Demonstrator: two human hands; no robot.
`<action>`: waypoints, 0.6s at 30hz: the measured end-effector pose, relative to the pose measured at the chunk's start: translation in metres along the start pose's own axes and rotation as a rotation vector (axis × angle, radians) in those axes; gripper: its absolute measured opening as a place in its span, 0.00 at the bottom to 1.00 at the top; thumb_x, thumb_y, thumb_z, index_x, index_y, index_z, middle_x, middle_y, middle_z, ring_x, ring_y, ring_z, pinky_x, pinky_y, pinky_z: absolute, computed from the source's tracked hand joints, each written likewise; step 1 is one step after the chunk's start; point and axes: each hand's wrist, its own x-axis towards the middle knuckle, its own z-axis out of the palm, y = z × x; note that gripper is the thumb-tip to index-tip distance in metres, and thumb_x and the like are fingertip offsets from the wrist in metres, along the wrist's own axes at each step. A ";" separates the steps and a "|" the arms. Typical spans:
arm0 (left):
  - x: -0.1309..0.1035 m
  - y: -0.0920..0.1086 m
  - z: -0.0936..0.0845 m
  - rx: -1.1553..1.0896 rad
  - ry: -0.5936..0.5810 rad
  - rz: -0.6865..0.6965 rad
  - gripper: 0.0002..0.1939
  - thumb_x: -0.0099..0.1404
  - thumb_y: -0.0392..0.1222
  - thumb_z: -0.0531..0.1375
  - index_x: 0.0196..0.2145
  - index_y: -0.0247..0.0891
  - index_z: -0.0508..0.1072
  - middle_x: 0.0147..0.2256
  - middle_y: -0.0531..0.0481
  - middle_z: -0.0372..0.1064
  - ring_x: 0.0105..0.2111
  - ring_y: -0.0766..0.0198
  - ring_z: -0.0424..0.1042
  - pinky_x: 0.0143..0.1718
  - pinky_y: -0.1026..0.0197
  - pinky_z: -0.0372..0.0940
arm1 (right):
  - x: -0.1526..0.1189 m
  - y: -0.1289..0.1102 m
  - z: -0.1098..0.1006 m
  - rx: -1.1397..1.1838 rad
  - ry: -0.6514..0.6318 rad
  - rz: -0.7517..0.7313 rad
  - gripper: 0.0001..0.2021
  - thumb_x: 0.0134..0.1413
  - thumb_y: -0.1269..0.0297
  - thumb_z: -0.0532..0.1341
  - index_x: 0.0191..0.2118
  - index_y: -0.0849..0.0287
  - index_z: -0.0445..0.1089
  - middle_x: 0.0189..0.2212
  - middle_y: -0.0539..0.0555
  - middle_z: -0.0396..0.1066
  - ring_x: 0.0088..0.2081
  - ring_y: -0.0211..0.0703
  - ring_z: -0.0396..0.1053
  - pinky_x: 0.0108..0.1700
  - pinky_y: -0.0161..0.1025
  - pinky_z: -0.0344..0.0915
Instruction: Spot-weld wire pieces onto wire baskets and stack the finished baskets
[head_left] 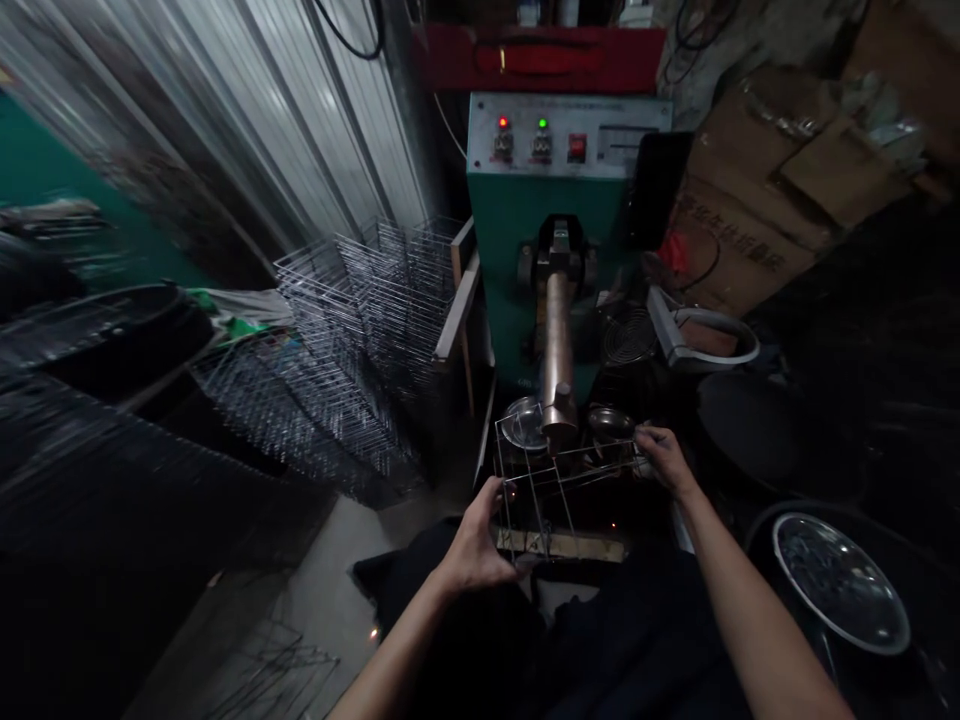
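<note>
A thin wire frame (pixel 559 480) is held under the copper electrode arm (pixel 557 350) of a green spot-welding machine (pixel 525 230). My left hand (pixel 480 540) grips the frame's near left corner. My right hand (pixel 664 458) holds its far right edge. The electrode tip rests on the frame's top wires, and small orange sparks glow below it. Two round metal dishes (pixel 525 422) sit just behind the frame on either side of the electrode. My dark-clothed lap lies under both forearms.
Stacks of finished wire racks (pixel 352 330) stand to the left against a corrugated metal wall (pixel 285 110). Cardboard boxes (pixel 757 190) pile up at the back right. A shiny metal bowl (pixel 844 590) sits at my right. Loose wire pieces (pixel 277 665) lie on the concrete floor.
</note>
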 end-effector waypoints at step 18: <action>0.002 -0.004 0.000 -0.025 -0.021 0.005 0.44 0.41 0.45 0.73 0.55 0.39 0.64 0.50 0.45 0.66 0.50 0.52 0.71 0.55 0.50 0.70 | -0.002 0.006 -0.016 0.089 0.001 0.048 0.29 0.37 0.35 0.72 0.19 0.57 0.64 0.18 0.48 0.59 0.21 0.38 0.56 0.24 0.37 0.56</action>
